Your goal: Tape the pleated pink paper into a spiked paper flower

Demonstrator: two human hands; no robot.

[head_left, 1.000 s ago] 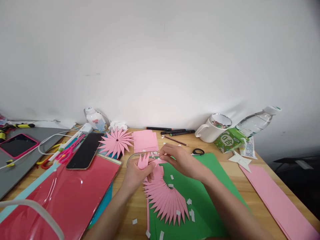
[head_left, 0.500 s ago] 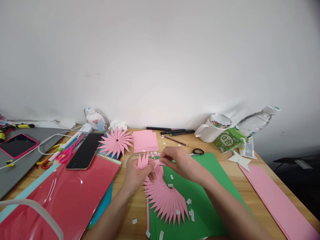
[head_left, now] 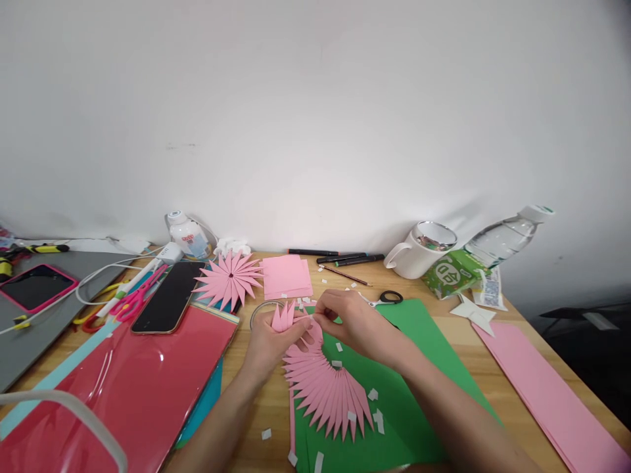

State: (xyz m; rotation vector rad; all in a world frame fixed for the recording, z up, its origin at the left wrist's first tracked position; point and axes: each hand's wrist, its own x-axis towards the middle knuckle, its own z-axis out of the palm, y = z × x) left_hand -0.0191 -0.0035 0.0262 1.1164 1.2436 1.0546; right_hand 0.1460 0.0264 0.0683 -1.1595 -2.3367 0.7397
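My left hand [head_left: 269, 341] is closed around the upper end of a curved chain of folded pink paper points [head_left: 330, 401]. Several points stick up above its fingers. The rest of the chain fans out over green paper [head_left: 414, 394]. My right hand [head_left: 348, 322] is closed in a pinch beside the left fingertips, at the chain's end; what lies between its fingers is mostly hidden. A finished-looking pink paper star wheel [head_left: 231, 276] lies behind to the left. Next to it is a stack of pink paper squares [head_left: 286, 277].
Small white scraps [head_left: 378, 420] are scattered about. Black-handled scissors [head_left: 390, 297], markers [head_left: 362, 259], a pencil [head_left: 348, 274] and a white mug [head_left: 419, 253] stand or lie behind. Pink sheets [head_left: 547, 394] lie right; a phone [head_left: 167, 299] and red folder [head_left: 148, 374] lie left.
My right hand has come slightly closer to the left fingertips, and the small pink piece seen between its fingers is now mostly hidden. The left hand keeps its hold.
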